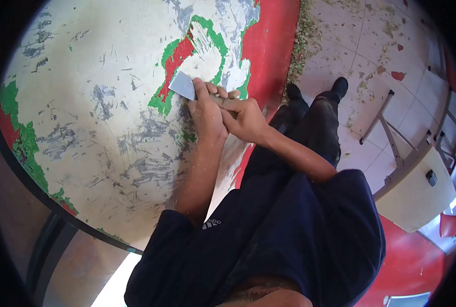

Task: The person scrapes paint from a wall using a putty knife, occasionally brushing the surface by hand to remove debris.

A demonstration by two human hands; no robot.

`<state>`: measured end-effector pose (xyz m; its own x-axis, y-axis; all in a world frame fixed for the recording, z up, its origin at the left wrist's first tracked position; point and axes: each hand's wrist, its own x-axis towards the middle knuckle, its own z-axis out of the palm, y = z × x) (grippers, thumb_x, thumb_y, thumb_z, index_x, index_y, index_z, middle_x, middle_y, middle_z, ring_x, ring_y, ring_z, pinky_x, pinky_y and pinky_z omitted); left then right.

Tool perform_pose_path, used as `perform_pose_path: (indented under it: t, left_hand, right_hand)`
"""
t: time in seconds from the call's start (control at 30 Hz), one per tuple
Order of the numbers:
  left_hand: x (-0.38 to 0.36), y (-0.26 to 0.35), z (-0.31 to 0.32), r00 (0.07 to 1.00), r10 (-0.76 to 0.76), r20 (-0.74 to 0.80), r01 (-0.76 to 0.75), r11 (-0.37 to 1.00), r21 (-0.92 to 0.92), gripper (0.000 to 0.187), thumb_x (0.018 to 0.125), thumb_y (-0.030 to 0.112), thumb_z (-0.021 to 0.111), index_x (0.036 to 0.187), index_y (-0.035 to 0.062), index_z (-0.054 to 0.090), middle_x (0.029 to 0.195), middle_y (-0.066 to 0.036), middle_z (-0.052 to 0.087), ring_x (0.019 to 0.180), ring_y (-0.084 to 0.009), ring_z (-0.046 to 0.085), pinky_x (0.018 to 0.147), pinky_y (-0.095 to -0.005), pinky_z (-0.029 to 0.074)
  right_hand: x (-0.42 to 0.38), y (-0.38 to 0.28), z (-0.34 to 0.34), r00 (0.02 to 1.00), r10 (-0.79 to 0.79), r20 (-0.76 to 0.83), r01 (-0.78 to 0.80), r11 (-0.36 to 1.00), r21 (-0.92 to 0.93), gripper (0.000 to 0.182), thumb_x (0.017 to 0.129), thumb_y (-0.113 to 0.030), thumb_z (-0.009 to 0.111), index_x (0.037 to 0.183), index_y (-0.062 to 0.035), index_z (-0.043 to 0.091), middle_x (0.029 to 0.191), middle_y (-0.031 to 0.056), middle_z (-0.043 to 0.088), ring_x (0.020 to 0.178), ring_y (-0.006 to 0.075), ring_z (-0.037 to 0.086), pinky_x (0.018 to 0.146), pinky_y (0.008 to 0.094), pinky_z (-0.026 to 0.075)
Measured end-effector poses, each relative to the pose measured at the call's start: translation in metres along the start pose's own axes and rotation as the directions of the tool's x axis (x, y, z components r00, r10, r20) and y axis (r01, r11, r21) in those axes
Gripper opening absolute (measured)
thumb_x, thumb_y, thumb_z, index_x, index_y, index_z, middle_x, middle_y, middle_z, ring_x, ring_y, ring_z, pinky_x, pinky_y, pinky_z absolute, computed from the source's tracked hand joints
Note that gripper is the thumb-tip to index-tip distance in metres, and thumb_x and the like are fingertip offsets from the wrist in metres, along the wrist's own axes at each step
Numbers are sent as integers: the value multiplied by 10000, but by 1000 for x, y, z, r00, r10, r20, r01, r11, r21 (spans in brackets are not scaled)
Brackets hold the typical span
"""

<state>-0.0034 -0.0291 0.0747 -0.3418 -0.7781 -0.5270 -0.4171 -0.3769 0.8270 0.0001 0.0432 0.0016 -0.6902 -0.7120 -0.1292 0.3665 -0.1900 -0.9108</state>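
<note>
A scraper with a flat grey metal blade (182,85) lies against a wall surface (110,56) of worn white, with ragged green and red paint patches. My left hand (207,115) is closed around the scraper just behind the blade, its fingers over the tool. Beside it, touching, my right hand (246,120) is wrapped round the handle end, which is mostly hidden by the fingers. The blade's edge is near a red strip (178,60) bordered by green paint (215,38).
Paint flakes (307,41) litter the tiled floor (335,30) at upper right. My shoes (340,87) stand on the tiles. A pale board with metal legs (417,194) is at the right. A dark edge (38,192) borders the wall surface at lower left.
</note>
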Motion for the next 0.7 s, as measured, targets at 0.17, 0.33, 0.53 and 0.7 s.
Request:
perform_pose_path:
  t: [0.17,0.33,0.53,0.7]
  left_hand:
    - [-4,-8,-5,999,35,15,-34,999,-34,351,984,353,395,760,83,403,648,-40,435,568,-176,486,652,-404,547]
    - [-5,5,2,997,63,-40,-66,994,-88,342,979,362,411,755,104,397,653,-12,399,571,-156,445,622,-402,534]
    - [-8,16,-2,985,173,1,-173,985,0,357,980,385,403,764,101,385,646,-26,396,576,-157,451,666,-424,531]
    - [-29,-12,-29,994,20,-109,-28,997,-75,372,987,378,381,756,87,400,664,-48,435,577,-176,477,660,-392,534]
  right_hand:
    - [-12,-5,-7,997,-9,77,16,996,-85,342,804,-160,555,1135,-164,640,659,218,568,517,306,581,543,365,479]
    - [1,-15,-4,998,-58,10,58,998,3,302,789,-138,553,1068,-132,669,655,213,579,549,334,600,541,377,478]
    - [6,-17,0,987,-113,111,124,988,-96,364,789,-133,554,1139,-174,644,647,193,587,511,352,580,520,373,491]
    - [-31,-19,3,989,-88,123,90,996,-7,338,804,-151,555,1131,-156,639,629,191,570,511,341,580,496,387,468]
